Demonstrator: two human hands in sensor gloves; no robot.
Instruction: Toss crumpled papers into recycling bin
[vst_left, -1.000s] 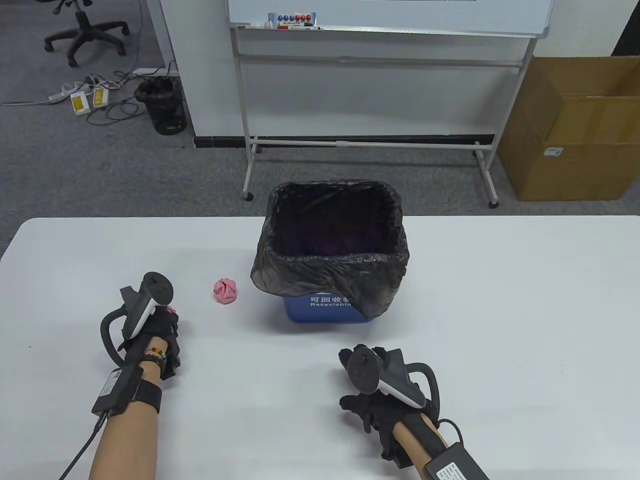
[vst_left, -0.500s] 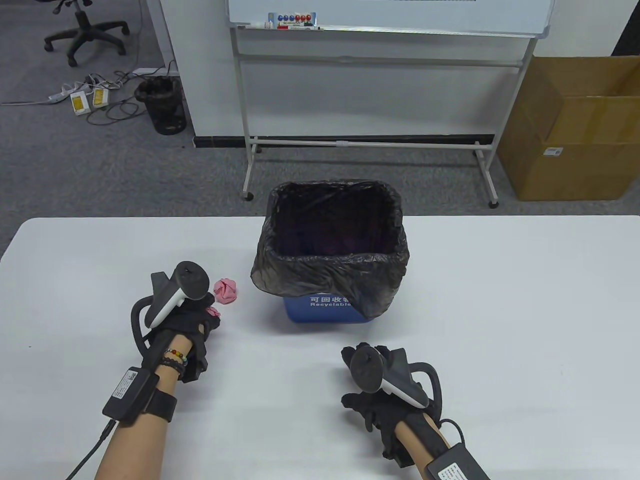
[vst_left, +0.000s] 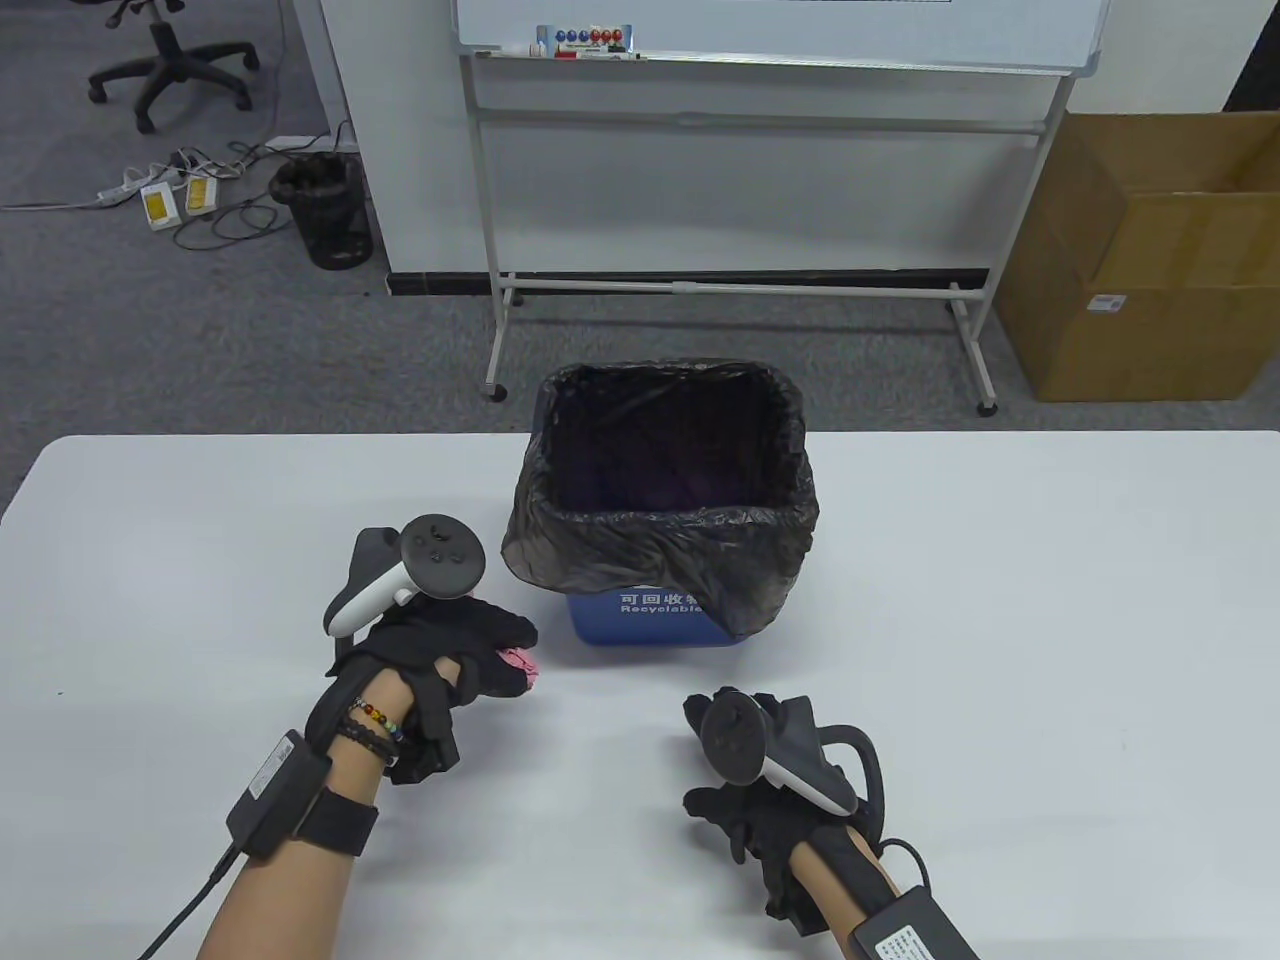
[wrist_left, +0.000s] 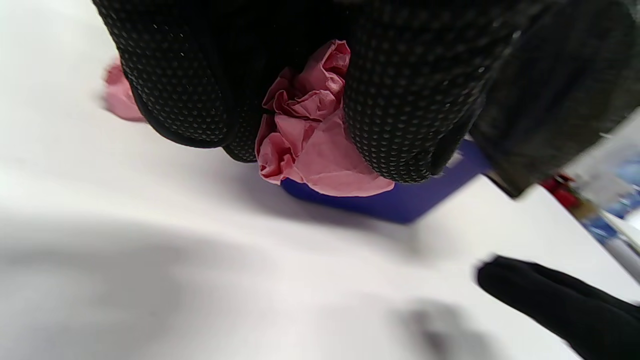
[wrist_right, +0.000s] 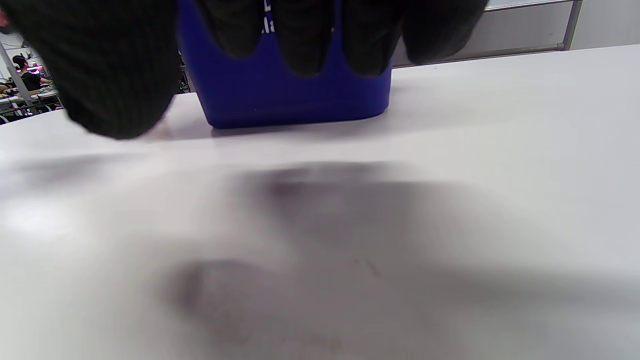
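My left hand (vst_left: 505, 645) grips a pink crumpled paper (vst_left: 520, 661) just above the table, in front of the left corner of the blue recycling bin (vst_left: 640, 615) with its black liner. In the left wrist view the paper (wrist_left: 310, 135) sits between my gloved fingers (wrist_left: 400, 100), with the bin (wrist_left: 400, 205) behind it. A second pink paper ball (wrist_left: 117, 95) lies on the table to the left; the table view hides it behind the left tracker. My right hand (vst_left: 705, 760) rests on the table before the bin, empty, fingers (wrist_right: 305, 40) hanging loose.
The white table (vst_left: 1000, 600) carries the bin at its middle back. Behind the table stand a whiteboard frame (vst_left: 740, 285), a cardboard box (vst_left: 1150, 270) at the right and a black waste basket (vst_left: 325, 210) on the floor at the left.
My left hand has moved right with the pink paper in it, from the table's left side to the bin's front left corner, and now hides the second ball. The right hand has stayed put.
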